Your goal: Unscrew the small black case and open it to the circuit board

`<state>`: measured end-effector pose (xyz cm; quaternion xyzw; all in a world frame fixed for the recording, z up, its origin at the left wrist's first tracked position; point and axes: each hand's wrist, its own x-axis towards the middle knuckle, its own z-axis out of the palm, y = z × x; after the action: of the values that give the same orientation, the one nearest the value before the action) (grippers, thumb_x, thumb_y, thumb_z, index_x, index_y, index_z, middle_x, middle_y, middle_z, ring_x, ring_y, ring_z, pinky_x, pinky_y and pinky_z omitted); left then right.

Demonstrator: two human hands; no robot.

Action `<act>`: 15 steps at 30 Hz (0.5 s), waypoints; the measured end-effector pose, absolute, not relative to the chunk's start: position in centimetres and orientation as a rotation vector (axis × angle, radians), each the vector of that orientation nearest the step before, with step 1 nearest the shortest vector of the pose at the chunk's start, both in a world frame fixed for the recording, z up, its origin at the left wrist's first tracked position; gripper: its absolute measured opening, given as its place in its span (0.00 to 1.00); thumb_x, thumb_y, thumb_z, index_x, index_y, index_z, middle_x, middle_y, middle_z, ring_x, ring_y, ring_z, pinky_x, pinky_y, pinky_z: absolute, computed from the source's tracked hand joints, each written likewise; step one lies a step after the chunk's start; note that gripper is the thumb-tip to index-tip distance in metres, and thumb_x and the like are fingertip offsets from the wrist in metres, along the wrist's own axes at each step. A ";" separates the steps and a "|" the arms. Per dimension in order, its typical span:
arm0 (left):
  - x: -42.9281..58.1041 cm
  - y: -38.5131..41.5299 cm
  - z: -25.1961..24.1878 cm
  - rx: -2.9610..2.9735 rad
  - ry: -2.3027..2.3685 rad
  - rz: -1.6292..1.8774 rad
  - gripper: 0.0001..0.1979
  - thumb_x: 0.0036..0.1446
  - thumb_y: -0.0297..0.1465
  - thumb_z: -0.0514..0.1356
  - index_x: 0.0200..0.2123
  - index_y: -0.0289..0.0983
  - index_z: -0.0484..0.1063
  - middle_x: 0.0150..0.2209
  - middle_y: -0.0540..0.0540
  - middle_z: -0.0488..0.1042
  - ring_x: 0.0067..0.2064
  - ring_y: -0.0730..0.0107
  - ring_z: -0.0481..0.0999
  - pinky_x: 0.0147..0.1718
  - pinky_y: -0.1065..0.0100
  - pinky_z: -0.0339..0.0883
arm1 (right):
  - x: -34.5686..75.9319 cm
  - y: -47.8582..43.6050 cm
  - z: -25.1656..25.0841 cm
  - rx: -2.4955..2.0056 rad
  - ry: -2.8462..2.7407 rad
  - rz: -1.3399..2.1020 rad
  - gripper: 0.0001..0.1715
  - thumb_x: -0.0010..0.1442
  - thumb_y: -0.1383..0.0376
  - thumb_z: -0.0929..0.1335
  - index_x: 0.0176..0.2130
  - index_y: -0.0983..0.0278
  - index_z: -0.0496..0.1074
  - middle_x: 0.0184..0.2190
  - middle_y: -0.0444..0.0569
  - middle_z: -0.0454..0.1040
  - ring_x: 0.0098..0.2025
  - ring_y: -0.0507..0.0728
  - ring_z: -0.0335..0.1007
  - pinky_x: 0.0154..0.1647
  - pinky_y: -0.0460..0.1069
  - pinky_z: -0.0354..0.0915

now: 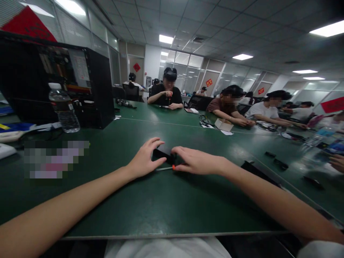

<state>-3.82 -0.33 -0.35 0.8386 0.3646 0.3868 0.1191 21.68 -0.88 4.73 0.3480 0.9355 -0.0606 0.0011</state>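
Observation:
A small flat black device (162, 154) lies on the green table (150, 208) in front of me. My left hand (145, 159) curls round its left end, thumb and fingers pinching it. My right hand (197, 161) lies over its right end, fingers bent down onto it. A thin screwdriver with an orange tip (168, 168) rests on the table just below the device, between both hands, near my right thumb.
A black computer case (67, 82) and a water bottle (63, 107) stand at the far left. Several people sit along the far and right sides at work. A cardboard box (224, 124) and small black parts (281, 164) lie to the right.

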 end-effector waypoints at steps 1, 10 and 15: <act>-4.2 -0.1 -0.2 2.501 1.042 1.051 0.26 0.60 0.38 0.66 0.59 0.37 0.70 0.64 0.36 0.67 0.63 0.50 0.67 0.63 0.50 0.61 | 21.1 -1.9 4.2 1.057 2.970 -0.145 0.39 0.68 0.49 0.66 0.67 0.66 0.53 0.61 0.64 0.66 0.58 0.66 0.68 0.57 0.59 0.65; -5.4 0.5 0.9 2.601 0.971 0.790 0.20 0.63 0.43 0.64 0.53 0.39 0.77 0.50 0.42 0.79 0.50 0.58 0.77 0.50 0.61 0.68 | 23.4 -3.7 5.6 0.990 2.728 -0.192 0.15 0.66 0.62 0.68 0.52 0.62 0.72 0.44 0.54 0.77 0.43 0.63 0.75 0.40 0.53 0.67; -4.7 -0.3 1.2 2.502 0.966 0.794 0.19 0.60 0.42 0.66 0.49 0.38 0.79 0.46 0.43 0.81 0.46 0.60 0.79 0.46 0.65 0.69 | 25.7 -2.6 10.8 1.076 2.513 -0.178 0.11 0.62 0.60 0.69 0.45 0.57 0.78 0.37 0.48 0.78 0.34 0.58 0.75 0.29 0.49 0.60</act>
<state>-4.72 -0.34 1.18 0.8813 0.3401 0.2795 0.1715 25.67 -2.61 10.85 0.3849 0.8989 -0.0638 0.1995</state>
